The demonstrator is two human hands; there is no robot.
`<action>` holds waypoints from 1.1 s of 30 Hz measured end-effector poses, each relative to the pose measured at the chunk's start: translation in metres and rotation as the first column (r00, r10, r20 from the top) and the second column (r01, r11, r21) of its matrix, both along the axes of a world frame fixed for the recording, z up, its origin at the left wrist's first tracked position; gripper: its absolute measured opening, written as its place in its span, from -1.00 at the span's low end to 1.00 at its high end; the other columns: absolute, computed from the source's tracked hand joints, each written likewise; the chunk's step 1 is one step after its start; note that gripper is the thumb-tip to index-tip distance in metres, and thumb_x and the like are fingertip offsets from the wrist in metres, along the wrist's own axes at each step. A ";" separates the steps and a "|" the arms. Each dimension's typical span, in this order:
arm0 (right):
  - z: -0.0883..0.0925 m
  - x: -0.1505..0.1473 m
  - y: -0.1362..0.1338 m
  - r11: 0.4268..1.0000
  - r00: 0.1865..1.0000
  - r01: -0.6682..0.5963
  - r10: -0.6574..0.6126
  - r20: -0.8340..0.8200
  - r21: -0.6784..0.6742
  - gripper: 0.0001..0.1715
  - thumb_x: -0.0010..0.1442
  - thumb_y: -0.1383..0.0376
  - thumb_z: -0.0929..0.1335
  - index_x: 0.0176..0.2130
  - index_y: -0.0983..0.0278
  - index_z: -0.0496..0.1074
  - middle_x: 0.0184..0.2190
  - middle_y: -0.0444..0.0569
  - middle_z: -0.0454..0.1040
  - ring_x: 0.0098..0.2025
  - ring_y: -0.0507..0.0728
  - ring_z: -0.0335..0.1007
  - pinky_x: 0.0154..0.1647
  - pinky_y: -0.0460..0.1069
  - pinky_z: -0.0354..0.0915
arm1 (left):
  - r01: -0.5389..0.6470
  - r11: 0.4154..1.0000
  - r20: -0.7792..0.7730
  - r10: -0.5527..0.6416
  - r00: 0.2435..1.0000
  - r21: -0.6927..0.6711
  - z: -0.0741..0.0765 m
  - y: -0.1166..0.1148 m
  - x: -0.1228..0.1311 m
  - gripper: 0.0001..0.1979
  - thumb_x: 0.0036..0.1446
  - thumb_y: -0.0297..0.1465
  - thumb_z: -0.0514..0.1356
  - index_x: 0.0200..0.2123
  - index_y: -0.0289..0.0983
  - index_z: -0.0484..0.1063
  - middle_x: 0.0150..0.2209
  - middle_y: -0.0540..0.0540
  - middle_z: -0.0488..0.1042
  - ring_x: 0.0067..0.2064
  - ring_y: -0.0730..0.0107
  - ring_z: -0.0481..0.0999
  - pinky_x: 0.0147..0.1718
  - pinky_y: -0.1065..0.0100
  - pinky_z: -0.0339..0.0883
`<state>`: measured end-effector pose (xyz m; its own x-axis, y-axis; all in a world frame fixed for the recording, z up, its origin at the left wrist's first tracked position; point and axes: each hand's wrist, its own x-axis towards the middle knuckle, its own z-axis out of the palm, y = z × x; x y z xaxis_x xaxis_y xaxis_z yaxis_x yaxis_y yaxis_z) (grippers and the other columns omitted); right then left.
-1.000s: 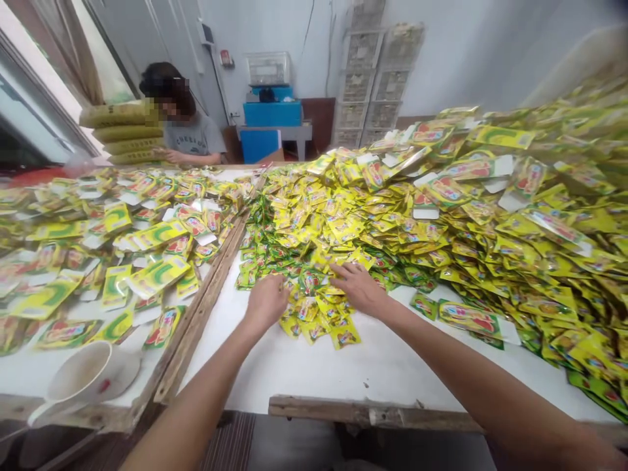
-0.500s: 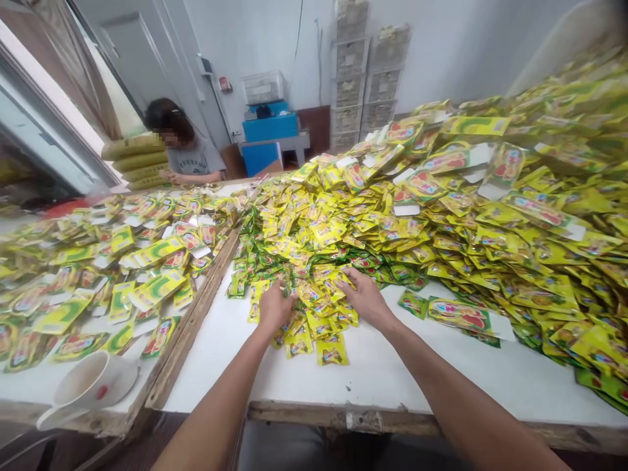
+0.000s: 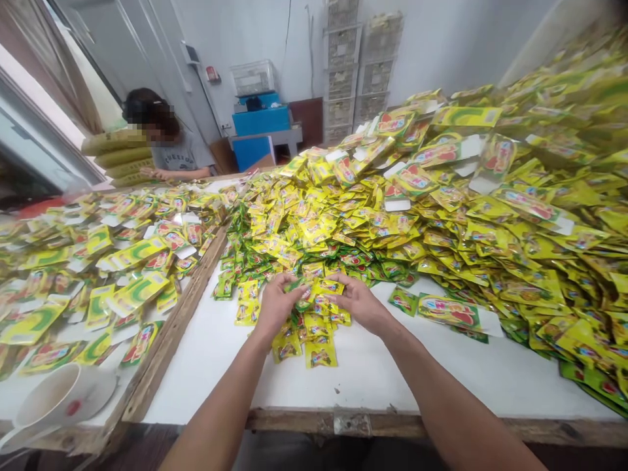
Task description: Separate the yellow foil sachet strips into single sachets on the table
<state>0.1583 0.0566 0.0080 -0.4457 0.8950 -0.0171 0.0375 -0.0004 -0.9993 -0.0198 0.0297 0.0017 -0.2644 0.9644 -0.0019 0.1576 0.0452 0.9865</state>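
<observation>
Both hands meet over a small cluster of yellow sachets [image 3: 314, 327] at the near edge of a huge heap of yellow and green sachets [image 3: 441, 196] on a white table [image 3: 417, 386]. My left hand [image 3: 277, 304] is curled, its fingers pinching a green and yellow sachet [image 3: 301, 291]. My right hand [image 3: 358, 302] faces it, fingers bent onto a yellow sachet [image 3: 331, 288] in the same bunch. A few loose sachets lie just below the hands.
A second table [image 3: 29, 386] at left carries larger sachet cards [image 3: 132, 288] and a white cup on a saucer [image 3: 53, 405]. A wooden rail [image 3: 171, 340] separates the tables. A seated person [image 3: 169, 147] works beyond, near stacked sacks, a blue box and crates.
Both hands have drawn back toward me from the heap and come together, lifting sachets between the fingers. The view has shifted slightly to the right.
</observation>
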 end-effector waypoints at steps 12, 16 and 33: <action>0.003 0.008 0.002 0.998 0.999 -0.035 0.035 -0.004 0.057 -0.64 -0.06 0.25 0.40 -0.22 0.24 0.30 -0.60 -0.30 0.08 -0.57 -0.06 0.00 -0.56 -0.13 -0.03 | 0.278 0.954 0.247 -0.244 0.938 -0.113 0.006 -0.007 0.017 -0.62 -0.27 -0.17 0.39 -0.41 -0.31 0.47 -0.62 0.09 0.34 -0.55 0.53 0.28 -0.52 0.46 0.12; 0.005 0.013 0.002 0.990 0.997 0.011 -0.021 0.070 0.143 -0.71 0.00 0.11 0.39 -0.39 0.26 0.34 -0.60 -0.26 0.16 -0.58 -0.06 0.01 -0.56 -0.12 -0.02 | 0.215 0.969 0.204 -0.187 0.961 -0.122 0.012 -0.005 0.023 -0.64 -0.31 -0.18 0.41 -0.52 -0.33 0.45 -0.67 0.11 0.28 -0.62 0.59 0.15 -0.59 0.47 0.01; 0.009 0.010 -0.002 0.967 0.965 0.250 -0.252 0.068 0.041 -0.65 -0.09 0.09 0.42 -0.37 0.31 0.44 -0.47 -0.12 0.43 -0.42 0.05 0.30 -0.48 -0.11 0.21 | 0.073 0.996 0.298 -0.055 0.953 -0.050 0.008 0.015 0.053 -0.58 -0.37 -0.23 0.41 -0.40 -0.30 0.44 -0.63 0.07 0.41 -0.57 0.45 0.37 -0.53 0.43 0.24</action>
